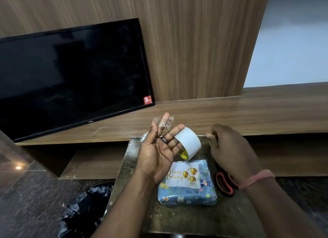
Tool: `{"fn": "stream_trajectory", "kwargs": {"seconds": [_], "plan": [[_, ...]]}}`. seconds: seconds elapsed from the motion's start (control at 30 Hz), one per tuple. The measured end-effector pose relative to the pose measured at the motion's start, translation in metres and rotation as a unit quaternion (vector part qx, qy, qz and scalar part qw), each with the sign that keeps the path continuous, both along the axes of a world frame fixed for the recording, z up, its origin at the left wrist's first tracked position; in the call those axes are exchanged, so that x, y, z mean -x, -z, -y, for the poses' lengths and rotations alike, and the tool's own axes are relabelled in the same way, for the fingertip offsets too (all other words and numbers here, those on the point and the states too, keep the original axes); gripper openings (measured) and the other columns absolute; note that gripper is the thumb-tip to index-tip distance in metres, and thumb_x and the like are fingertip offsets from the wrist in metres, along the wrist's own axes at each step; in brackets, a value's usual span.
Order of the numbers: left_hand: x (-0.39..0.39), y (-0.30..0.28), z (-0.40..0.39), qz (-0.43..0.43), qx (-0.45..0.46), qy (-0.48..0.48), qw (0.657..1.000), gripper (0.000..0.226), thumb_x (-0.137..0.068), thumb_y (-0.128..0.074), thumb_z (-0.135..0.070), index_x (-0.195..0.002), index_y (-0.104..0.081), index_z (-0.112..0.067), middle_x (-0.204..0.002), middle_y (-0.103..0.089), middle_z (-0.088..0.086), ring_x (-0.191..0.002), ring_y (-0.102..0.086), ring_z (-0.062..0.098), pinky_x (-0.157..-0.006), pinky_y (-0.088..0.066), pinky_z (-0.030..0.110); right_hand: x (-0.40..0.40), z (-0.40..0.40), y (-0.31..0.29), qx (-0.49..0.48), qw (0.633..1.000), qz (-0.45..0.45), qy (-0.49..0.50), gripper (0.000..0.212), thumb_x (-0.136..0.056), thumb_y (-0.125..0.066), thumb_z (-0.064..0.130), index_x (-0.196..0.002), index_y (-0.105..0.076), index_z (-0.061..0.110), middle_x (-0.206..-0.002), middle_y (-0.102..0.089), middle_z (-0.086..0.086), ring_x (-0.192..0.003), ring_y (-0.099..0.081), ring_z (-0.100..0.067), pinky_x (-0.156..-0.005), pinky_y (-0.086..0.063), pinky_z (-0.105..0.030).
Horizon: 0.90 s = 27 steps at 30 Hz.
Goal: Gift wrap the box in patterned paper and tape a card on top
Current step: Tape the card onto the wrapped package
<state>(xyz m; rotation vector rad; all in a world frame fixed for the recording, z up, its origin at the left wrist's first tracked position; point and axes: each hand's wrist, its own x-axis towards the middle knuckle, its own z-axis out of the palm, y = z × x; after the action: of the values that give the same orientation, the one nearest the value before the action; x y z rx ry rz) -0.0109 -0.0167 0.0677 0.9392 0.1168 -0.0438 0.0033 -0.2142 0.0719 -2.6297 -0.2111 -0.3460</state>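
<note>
The box [188, 197], wrapped in blue patterned paper, lies on a small dark table [177, 218]. On top of it lies a white "Happy Birthday" card [182, 175] with gold balloons. My left hand [158, 154] hovers above the box, palm up and fingers straight. A white tape roll [188, 142] hangs on its outer fingers, and a short piece of clear tape [163, 122] sticks to the index fingertip. My right hand [230, 149] is held to the right of the roll with its back to me and its fingers curled. What it holds is hidden.
Red-handled scissors [224, 185] lie on the table right of the box, partly under my right wrist. A black TV [71, 74] leans on the wooden shelf [248, 112] behind. A black plastic bag [83, 207] lies on the floor to the left.
</note>
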Motion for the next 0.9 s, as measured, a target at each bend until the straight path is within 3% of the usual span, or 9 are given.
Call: {"fn": "stream_trajectory", "kwargs": {"seconds": [0.07,0.13,0.3,0.4,0.53,0.63,0.83,0.9], "plan": [[0.000,-0.001,0.003,-0.005,0.000,0.016,1.000,0.048,-0.102,-0.042,-0.048,-0.139,-0.061,-0.024,-0.142,-0.059,0.025,-0.134,-0.057,0.035,-0.113,-0.042,0.052,0.002,-0.010,-0.008,-0.071,0.991,0.067,-0.096,0.015,-0.097,-0.056,0.028,-0.110,-0.060,0.023,-0.110,-0.054,0.004,-0.106,-0.050,-0.016,-0.081,-0.040,-0.031],[0.002,0.001,0.005,-0.002,0.001,0.034,0.999,0.049,-0.102,-0.042,-0.050,-0.142,-0.059,-0.025,-0.145,-0.057,0.024,-0.135,-0.056,0.037,-0.114,-0.040,0.056,0.003,-0.015,-0.008,-0.065,0.984,0.066,-0.151,0.027,-0.098,-0.059,0.029,-0.124,-0.061,0.024,-0.118,-0.049,0.006,-0.114,-0.042,-0.011,-0.088,-0.038,-0.029],[0.003,0.001,0.005,-0.011,0.005,0.050,0.999,0.051,-0.101,-0.043,-0.052,-0.142,-0.061,-0.027,-0.146,-0.056,0.024,-0.138,-0.051,0.040,-0.119,-0.031,0.063,-0.001,-0.015,-0.002,-0.037,0.976,0.046,-0.207,0.037,-0.096,-0.066,0.026,-0.132,-0.065,0.019,-0.120,-0.053,0.005,-0.115,-0.045,-0.015,-0.097,-0.041,-0.032],[0.001,0.003,0.004,-0.012,-0.005,0.049,0.999,0.052,-0.101,-0.045,-0.054,-0.143,-0.060,-0.028,-0.151,-0.052,0.020,-0.144,-0.043,0.042,-0.120,-0.024,0.067,-0.002,-0.016,-0.001,-0.040,0.975,0.036,-0.216,0.033,-0.095,-0.067,0.023,-0.128,-0.068,0.019,-0.118,-0.056,0.004,-0.114,-0.049,-0.016,-0.098,-0.042,-0.032],[-0.002,0.010,0.003,-0.003,-0.008,0.078,0.997,0.052,-0.103,-0.040,-0.055,-0.143,-0.060,-0.028,-0.145,-0.059,0.019,-0.139,-0.050,0.042,-0.119,-0.030,0.065,-0.003,-0.015,0.001,-0.047,0.973,0.053,-0.219,0.019,-0.092,-0.071,0.021,-0.111,-0.075,0.023,-0.105,-0.061,0.008,-0.104,-0.050,-0.015,-0.091,-0.044,-0.032],[-0.001,0.011,0.002,-0.003,-0.018,0.080,0.997,0.052,-0.102,-0.041,-0.055,-0.142,-0.061,-0.029,-0.145,-0.058,0.020,-0.144,-0.042,0.044,-0.120,-0.026,0.065,-0.002,-0.017,0.001,-0.040,0.971,0.062,-0.228,0.012,-0.091,-0.072,0.020,-0.102,-0.077,0.020,-0.100,-0.065,0.007,-0.099,-0.053,-0.017,-0.086,-0.044,-0.032],[-0.004,0.014,0.001,0.003,-0.020,0.090,0.996,0.051,-0.103,-0.040,-0.055,-0.141,-0.063,-0.029,-0.138,-0.065,0.016,-0.136,-0.048,0.045,-0.118,-0.029,0.061,-0.002,-0.020,0.002,-0.035,0.969,0.079,-0.233,0.002,-0.090,-0.072,0.018,-0.091,-0.073,0.016,-0.095,-0.064,0.005,-0.094,-0.054,-0.017,-0.082,-0.044,-0.032],[-0.005,0.016,0.001,0.006,-0.019,0.087,0.996,0.051,-0.103,-0.039,-0.055,-0.140,-0.063,-0.029,-0.131,-0.068,0.013,-0.126,-0.051,0.041,-0.116,-0.031,0.062,-0.003,-0.022,0.006,-0.013,0.966,0.098,-0.240,0.003,-0.090,-0.072,0.016,-0.089,-0.069,0.015,-0.092,-0.061,0.003,-0.091,-0.054,-0.020,-0.078,-0.047,-0.036]]}}
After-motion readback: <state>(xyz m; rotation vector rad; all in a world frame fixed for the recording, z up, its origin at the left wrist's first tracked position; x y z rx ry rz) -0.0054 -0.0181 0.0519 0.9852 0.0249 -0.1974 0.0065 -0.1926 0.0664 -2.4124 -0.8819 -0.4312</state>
